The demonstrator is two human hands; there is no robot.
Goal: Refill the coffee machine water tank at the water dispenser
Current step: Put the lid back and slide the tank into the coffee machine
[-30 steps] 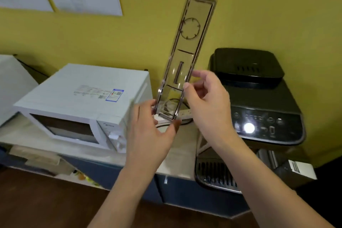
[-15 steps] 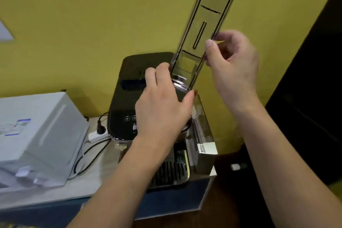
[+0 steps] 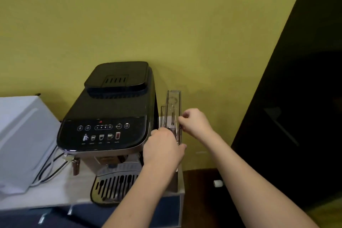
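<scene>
The black coffee machine [image 3: 111, 109] stands on the white counter against the yellow wall. A long clear tank lid [image 3: 173, 105] lies flat along the top of the clear water tank [image 3: 162, 114] at the machine's right side. My left hand [image 3: 162, 146] grips the lid's near end from the left. My right hand [image 3: 194, 122] pinches the lid's right edge a little farther back. The tank's lower part is hidden behind my left hand, and I cannot tell its water level.
A white microwave [image 3: 22, 135] stands at the left, with black and white cables [image 3: 50, 168] between it and the machine. The counter edge [image 3: 182, 181] ends just right of the tank. A dark panel [image 3: 296, 98] fills the right side; a small white object [image 3: 218, 183] lies on the floor.
The lid was held upright in the air in both hands; it has come down and now lies along the tank top at the machine's right. The view has swung right and down.
</scene>
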